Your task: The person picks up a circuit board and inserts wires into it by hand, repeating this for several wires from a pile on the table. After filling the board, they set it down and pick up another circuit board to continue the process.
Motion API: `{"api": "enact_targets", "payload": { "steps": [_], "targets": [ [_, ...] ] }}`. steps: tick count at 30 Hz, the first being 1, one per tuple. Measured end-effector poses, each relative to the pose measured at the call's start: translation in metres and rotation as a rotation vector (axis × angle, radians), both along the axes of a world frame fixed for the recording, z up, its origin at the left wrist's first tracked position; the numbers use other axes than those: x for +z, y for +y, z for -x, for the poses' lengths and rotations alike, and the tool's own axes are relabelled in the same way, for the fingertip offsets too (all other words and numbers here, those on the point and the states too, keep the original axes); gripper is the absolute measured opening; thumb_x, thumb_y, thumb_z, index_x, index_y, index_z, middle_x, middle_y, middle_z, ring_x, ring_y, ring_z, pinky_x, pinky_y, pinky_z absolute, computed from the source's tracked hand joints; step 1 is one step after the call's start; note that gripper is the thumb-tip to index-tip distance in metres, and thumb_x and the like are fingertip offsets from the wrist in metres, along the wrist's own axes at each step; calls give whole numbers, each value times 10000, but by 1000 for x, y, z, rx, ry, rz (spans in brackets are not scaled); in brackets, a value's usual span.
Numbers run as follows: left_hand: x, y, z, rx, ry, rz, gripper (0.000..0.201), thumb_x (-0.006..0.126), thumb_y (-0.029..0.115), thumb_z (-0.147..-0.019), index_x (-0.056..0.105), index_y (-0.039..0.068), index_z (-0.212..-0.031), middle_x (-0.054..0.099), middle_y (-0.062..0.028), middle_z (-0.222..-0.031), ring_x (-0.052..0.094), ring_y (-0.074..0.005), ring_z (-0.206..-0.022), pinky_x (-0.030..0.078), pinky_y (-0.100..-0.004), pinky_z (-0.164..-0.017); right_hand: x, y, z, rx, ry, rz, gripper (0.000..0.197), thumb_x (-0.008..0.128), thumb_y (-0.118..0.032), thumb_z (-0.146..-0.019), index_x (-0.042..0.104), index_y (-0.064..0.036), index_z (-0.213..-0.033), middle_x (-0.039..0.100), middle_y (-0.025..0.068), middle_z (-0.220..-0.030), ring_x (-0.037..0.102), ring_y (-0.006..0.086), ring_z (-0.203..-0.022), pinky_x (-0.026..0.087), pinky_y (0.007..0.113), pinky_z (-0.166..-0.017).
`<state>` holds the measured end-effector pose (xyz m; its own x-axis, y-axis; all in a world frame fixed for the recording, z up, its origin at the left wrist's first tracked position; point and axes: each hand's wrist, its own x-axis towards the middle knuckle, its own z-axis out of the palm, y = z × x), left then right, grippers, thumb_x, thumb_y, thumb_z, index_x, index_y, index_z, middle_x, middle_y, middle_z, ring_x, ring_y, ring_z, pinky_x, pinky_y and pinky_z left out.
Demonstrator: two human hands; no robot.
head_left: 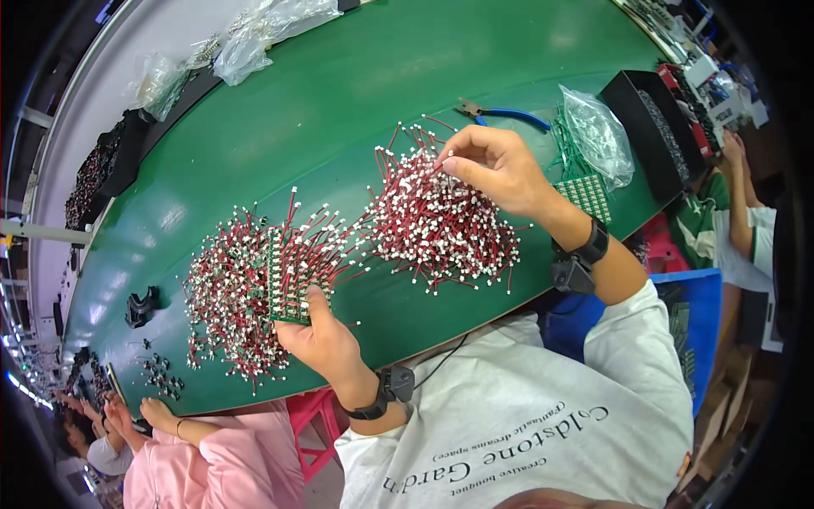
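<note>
My left hand (pixel 326 343) grips the near edge of a green circuit board panel (pixel 293 319), thumb on top. Rows of small white connectors cover the panel, and red wires stand out from it. Under and left of it spreads a pile of red wires with white plugs and small boards (pixel 222 301). My right hand (pixel 504 174) is closed in a pinch at the top of a second pile of red wires with white plugs (pixel 437 229). Thumb and forefinger hold a red wire with a white plug (pixel 445 159).
Blue-handled cutters (pixel 509 113) lie beyond my right hand. Right of it are a clear plastic bag (pixel 598 140), green boards (pixel 585 197) and a black box (pixel 649 127). A black clip-like part (pixel 142 306) sits at left. A co-worker in pink (pixel 212 462) works at the near left.
</note>
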<state>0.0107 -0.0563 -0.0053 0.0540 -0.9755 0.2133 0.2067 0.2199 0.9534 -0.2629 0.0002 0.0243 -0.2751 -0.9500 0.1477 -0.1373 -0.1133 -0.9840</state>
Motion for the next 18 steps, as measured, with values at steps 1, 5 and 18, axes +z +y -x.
{"api": "enact_targets", "payload": {
  "steps": [1,5,18],
  "targets": [
    [1,1,0,-14,-15,-13,271,542,-113,-869,536,-58,-1134,624,-128,-1059,621,-193,-902,543,-336,-811,2,-1,0,45,-56,8,157,598,-82,-929,601,27,-1041,658,75,-982,623,124,-915,498,260,-832],
    [7,3,3,-16,-13,-43,264,538,-106,-878,532,-51,-1136,623,-123,-1064,616,-183,-907,538,-330,-815,9,-5,-1,96,-178,57,145,575,-73,-936,593,25,-1042,650,80,-975,636,151,-925,515,290,-839],
    [7,5,11,-80,-28,5,366,558,-40,-907,497,-64,-1267,630,-86,-1063,584,-120,-915,471,-267,-824,54,-53,-24,200,-503,254,52,471,-22,-922,518,-1,-928,556,60,-816,491,94,-548,424,230,-493]
  ]
}}
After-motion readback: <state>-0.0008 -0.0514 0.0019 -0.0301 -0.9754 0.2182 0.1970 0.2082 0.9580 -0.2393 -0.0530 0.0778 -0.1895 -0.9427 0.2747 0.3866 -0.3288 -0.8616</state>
